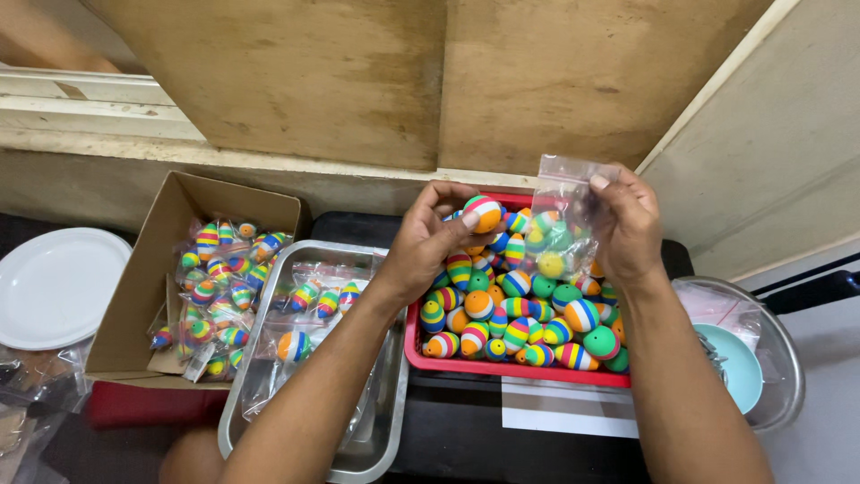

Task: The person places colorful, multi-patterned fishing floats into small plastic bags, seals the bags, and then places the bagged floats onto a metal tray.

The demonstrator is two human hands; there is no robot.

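Left hand (430,235) pinches a striped egg (483,213) by its fingertips; right hand (624,220) grips a clear bag (563,202) (mouth barely open) — the egg could slip into the red tray (502,369).

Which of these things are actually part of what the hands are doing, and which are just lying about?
In use:
left hand holding a striped egg
right hand holding a clear bag
red tray of eggs
steel tray and box of bagged eggs

Lying about:
white plate
bowl
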